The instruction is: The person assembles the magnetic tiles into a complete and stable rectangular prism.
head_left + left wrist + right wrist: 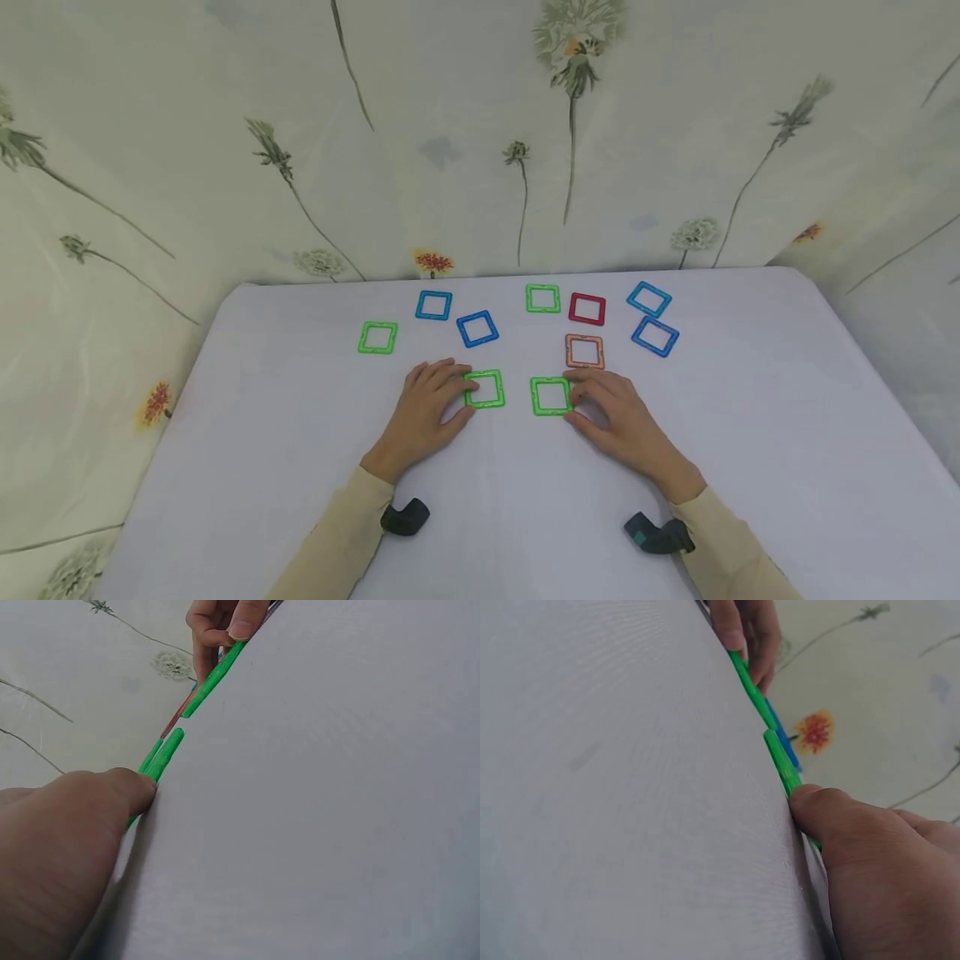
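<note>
My left hand [429,410] grips the left edge of a green square magnetic tile [502,388], its thumb at the near corner and fingers along the far side. Opposite it, my right hand [618,417] holds a second green square magnetic tile [535,397] by its right edge between thumb and fingers. Both tiles are open frames lying low over the white table, with a small gap between them. In the left wrist view the thumb sits on the edge of the left green tile [169,750]. The right wrist view shows the other thumb against the right green tile [781,761].
Behind the hands, on the white tabletop [495,517], lie an orange tile [584,365], a red tile [587,322], a green tile [543,310] and another green tile [377,351]. Blue tiles [477,342] lie at back left, more blue tiles [655,353] at back right. Flowered cloth hangs behind.
</note>
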Available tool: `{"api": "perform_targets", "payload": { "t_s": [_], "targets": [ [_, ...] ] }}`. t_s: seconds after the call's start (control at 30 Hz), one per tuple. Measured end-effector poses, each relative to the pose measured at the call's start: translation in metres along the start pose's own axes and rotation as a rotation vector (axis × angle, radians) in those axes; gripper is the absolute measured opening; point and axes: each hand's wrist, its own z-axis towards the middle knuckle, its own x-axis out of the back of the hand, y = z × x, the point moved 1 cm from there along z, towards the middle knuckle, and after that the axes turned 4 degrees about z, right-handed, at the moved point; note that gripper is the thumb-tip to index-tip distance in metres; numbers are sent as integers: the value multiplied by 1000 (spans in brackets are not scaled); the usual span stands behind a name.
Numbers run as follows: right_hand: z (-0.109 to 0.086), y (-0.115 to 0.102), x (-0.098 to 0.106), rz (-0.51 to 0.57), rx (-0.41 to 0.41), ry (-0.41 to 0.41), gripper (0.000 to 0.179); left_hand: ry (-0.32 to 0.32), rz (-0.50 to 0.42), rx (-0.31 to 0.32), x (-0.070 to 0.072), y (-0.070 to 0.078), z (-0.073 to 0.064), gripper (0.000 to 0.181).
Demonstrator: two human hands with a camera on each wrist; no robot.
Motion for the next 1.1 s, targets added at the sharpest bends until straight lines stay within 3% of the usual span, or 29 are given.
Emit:
{"api": "perform_targets", "payload": {
  "t_s": [0.3, 0.63, 0.8, 1.1],
  "targets": [
    [1, -1, 0, -1, -31, -5, 23, -16, -16, 1, -1, -1, 0, 29],
    [3, 0, 0, -10, -3, 12, 30, -24, -12, -2, -2, 5, 4, 29],
    [4, 1, -1, 2, -36, -5, 30, -43, 3, 11, -4, 4, 4, 29],
    [7, 2, -2, -1, -44, -1, 30, -31, -2, 7, -4, 4, 5, 29]
  ]
}}
